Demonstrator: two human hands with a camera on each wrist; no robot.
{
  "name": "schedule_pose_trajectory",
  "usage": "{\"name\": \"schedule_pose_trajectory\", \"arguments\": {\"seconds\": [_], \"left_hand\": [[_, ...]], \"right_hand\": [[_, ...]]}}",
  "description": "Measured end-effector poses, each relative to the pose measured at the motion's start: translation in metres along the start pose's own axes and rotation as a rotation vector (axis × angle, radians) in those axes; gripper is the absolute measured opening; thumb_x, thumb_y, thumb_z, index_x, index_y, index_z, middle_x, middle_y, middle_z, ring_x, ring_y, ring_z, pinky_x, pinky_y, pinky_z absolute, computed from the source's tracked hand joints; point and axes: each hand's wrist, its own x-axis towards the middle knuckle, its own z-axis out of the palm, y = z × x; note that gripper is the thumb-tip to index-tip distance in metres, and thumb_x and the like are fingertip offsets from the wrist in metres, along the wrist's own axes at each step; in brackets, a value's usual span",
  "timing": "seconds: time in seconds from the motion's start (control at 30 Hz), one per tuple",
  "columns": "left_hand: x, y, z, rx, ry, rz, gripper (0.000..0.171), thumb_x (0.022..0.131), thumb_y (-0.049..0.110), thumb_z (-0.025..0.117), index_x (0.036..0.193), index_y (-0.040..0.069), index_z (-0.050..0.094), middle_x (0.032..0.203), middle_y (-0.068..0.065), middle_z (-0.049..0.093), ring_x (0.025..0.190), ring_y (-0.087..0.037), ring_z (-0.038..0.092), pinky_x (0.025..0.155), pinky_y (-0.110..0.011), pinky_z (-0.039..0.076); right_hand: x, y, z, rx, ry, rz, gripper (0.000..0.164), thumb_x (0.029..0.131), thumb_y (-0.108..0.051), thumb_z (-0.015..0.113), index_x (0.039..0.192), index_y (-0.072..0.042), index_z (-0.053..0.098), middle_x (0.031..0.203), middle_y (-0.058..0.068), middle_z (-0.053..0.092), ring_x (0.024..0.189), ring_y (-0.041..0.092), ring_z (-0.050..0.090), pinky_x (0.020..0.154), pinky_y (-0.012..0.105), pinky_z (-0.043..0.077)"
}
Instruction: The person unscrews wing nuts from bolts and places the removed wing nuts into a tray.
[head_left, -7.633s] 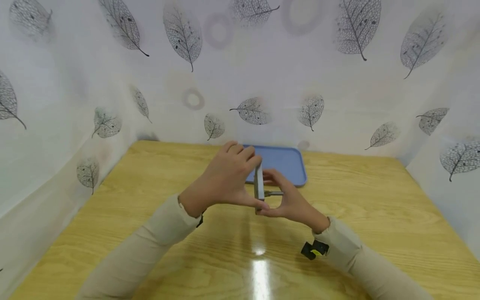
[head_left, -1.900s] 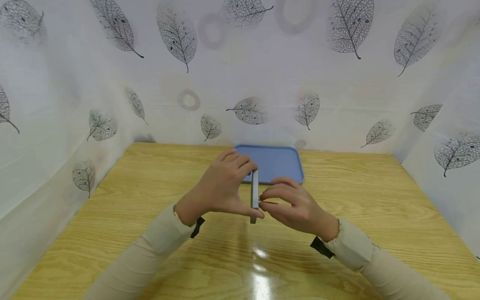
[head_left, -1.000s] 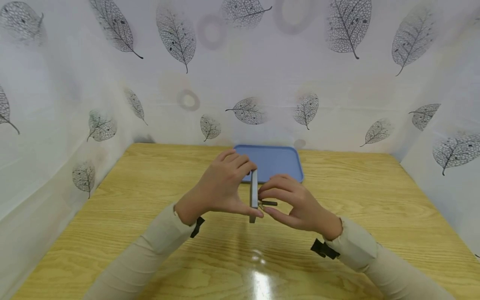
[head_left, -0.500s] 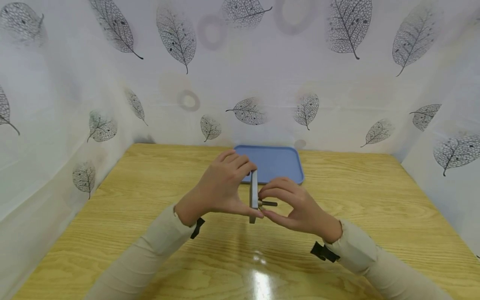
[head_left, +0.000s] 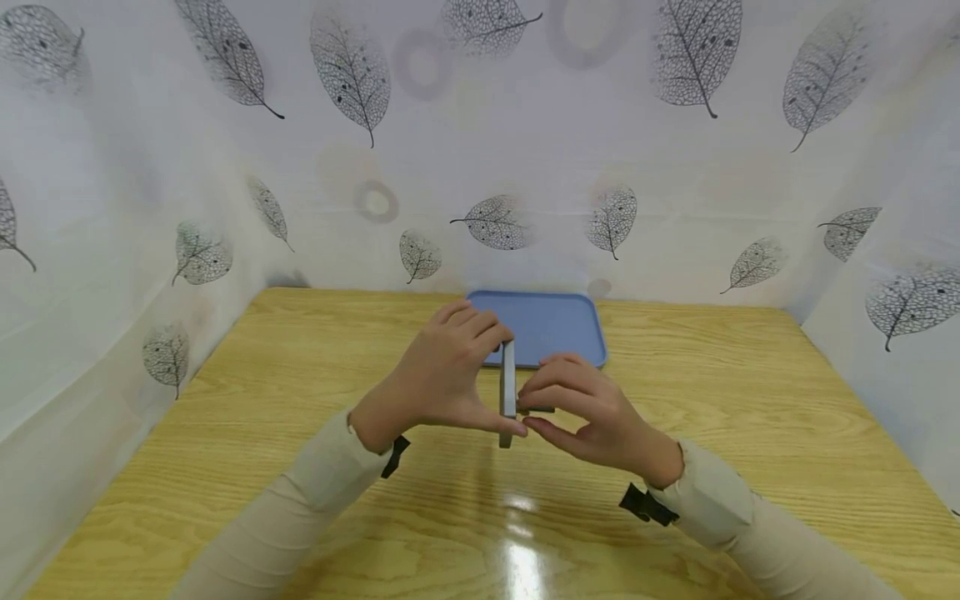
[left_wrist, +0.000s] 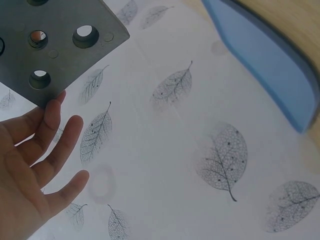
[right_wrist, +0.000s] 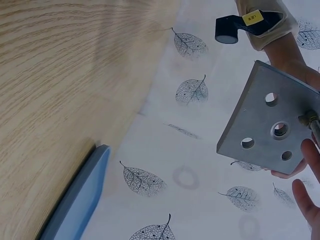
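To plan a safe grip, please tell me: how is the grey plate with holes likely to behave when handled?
The grey plate is probably stiff: it shows no bend in the left hand. Its thick, metallic-looking body is likely heavy for its size. Laid on one face, it may tip over the protruding rod.

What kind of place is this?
Probably a little tabletop workspace: there's a shiny wood-patterned table, a leaf-print sheet around it, and a metal plate with holes in a person's left hand.

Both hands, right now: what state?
Left hand: holding the metal plate by its edges.
Right hand: at the bolt; whether it pinches anything can't be told.
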Motion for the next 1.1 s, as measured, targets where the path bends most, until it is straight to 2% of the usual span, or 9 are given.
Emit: {"name": "schedule_pose_trajectory", "arguments": {"seconds": [0.33, 0.63, 0.73, 0.97, 1.1], "left_hand": [[-0.0008, -0.0003, -0.0002, -0.006, 0.001, -0.005, 0.084, 0.047, 0.08, 0.069, 0.096, 0.012, 0.062, 0.091, 0.001, 0.059, 0.087, -0.019, 0.055, 0.093, -0.041, 0.043], [-0.0008, -0.0003, -0.0011, -0.018, -0.004, -0.012, 0.084, 0.046, 0.078, 0.071, 0.096, 0.011, 0.062, 0.09, 0.001, 0.059, 0.085, -0.018, 0.053, 0.093, -0.04, 0.043], [-0.0008, -0.0004, -0.0012, -0.017, -0.004, -0.011, 0.084, 0.046, 0.078, 0.071, 0.096, 0.012, 0.062, 0.089, 0.001, 0.058, 0.084, -0.017, 0.053, 0.092, -0.04, 0.043], [-0.0013, -0.0016, -0.0014, -0.011, -0.018, -0.007, 0.084, 0.049, 0.08, 0.068, 0.097, 0.012, 0.062, 0.091, 0.002, 0.058, 0.086, -0.017, 0.053, 0.093, -0.04, 0.043], [-0.0015, -0.002, -0.0015, -0.001, -0.012, -0.003, 0.084, 0.049, 0.081, 0.067, 0.098, 0.012, 0.062, 0.093, 0.001, 0.059, 0.088, -0.018, 0.055, 0.094, -0.04, 0.043]], "right_hand": [[0.0025, -0.003, 0.0016, -0.021, 0.007, -0.052, 0.012, 0.091, -0.013, 0.06, 0.086, -0.005, 0.066, 0.088, 0.009, 0.063, 0.081, 0.02, 0.059, 0.081, 0.039, 0.046], [0.0037, -0.005, 0.0006, -0.023, 0.004, -0.052, 0.012, 0.091, -0.012, 0.059, 0.087, -0.004, 0.067, 0.087, 0.009, 0.063, 0.081, 0.019, 0.059, 0.082, 0.039, 0.045], [0.0041, -0.0043, -0.0001, -0.015, 0.004, -0.02, 0.013, 0.092, -0.013, 0.058, 0.088, -0.004, 0.066, 0.089, 0.008, 0.062, 0.083, 0.02, 0.058, 0.082, 0.036, 0.045], [0.0001, -0.0049, -0.0018, -0.006, -0.04, 0.124, 0.023, 0.094, -0.021, 0.055, 0.097, -0.001, 0.066, 0.096, 0.01, 0.062, 0.091, 0.022, 0.056, 0.086, 0.031, 0.043], [-0.0016, -0.0056, -0.0013, -0.005, -0.06, 0.162, 0.025, 0.094, -0.024, 0.055, 0.1, -0.001, 0.065, 0.098, 0.01, 0.062, 0.093, 0.022, 0.056, 0.088, 0.029, 0.043]]}}
